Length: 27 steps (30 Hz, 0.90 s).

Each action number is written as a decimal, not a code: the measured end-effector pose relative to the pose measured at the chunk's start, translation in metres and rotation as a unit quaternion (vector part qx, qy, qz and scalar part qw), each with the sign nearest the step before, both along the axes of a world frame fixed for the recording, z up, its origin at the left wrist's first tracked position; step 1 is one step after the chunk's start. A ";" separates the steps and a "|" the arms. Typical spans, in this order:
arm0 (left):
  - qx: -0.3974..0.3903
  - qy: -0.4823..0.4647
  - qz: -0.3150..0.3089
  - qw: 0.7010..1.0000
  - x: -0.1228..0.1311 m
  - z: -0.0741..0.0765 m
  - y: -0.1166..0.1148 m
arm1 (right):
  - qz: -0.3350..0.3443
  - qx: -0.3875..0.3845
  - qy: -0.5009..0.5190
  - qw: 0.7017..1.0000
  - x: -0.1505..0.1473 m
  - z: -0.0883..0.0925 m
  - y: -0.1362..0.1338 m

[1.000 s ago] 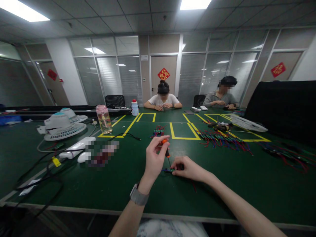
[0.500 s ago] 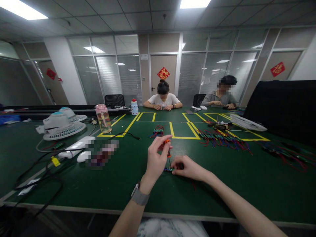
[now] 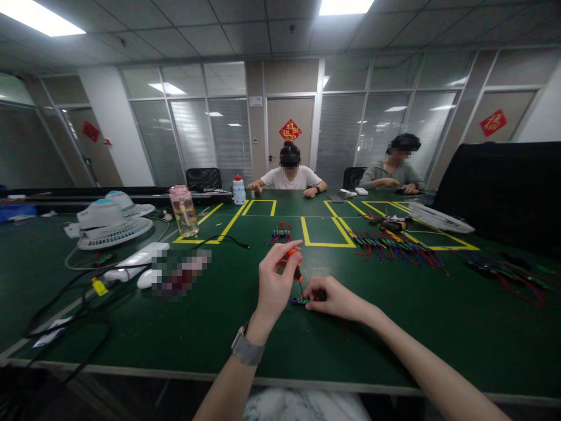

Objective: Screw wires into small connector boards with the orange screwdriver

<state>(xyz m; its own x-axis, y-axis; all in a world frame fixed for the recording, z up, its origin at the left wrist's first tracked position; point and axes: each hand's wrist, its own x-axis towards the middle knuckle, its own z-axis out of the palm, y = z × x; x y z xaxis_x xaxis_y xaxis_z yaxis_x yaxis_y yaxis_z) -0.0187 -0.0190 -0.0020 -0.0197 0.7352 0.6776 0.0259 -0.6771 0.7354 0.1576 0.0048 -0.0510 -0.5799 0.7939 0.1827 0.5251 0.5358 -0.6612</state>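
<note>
My left hand [image 3: 275, 285] is closed around the orange handle of a small screwdriver [image 3: 296, 270], held upright with its tip down on a small green circuit board [image 3: 300, 302]. My right hand [image 3: 332, 297] is closed on that board and pins it to the green table [image 3: 219, 327]. Thin red wires trail from under my right hand toward me. A watch with a grey band sits on my left wrist.
Heaps of wired boards [image 3: 394, 245] lie at the centre right, a smaller bunch [image 3: 279, 233] just beyond my hands. White fans [image 3: 109, 225], a pink bottle [image 3: 184, 210], a mouse and black cables sit left. Two people sit at the far side. Yellow tape marks boxes.
My left hand has shifted its fingers on the screwdriver handle, turning it slightly. My right hand stays on the board. The person opposite has spread their arms apart on the table.
</note>
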 end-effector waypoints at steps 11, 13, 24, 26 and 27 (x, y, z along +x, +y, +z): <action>0.025 0.030 -0.009 0.999 0.009 -0.002 -0.006 | 0.008 -0.002 0.015 1.000 0.001 -0.002 0.001; 0.029 0.043 0.010 0.999 0.009 -0.001 -0.005 | 0.008 -0.003 0.014 1.000 0.001 -0.002 0.001; 0.024 0.032 0.015 0.999 0.003 -0.005 0.000 | 0.002 -0.005 0.006 1.000 -0.001 0.003 -0.002; 0.019 0.043 -0.003 0.999 0.003 -0.004 0.001 | 0.000 -0.007 0.009 1.000 -0.001 0.003 -0.002; 0.018 0.049 -0.007 0.999 0.003 -0.002 0.002 | 0.000 -0.008 0.010 1.000 -0.001 0.003 -0.002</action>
<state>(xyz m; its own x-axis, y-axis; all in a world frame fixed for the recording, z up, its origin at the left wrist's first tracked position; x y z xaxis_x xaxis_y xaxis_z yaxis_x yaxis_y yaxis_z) -0.0153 -0.0171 -0.0040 0.0587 0.7106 0.7011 0.0866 -0.7033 0.7056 0.1567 0.0031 -0.0484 -0.5767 0.7964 0.1819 0.5117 0.5257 -0.6796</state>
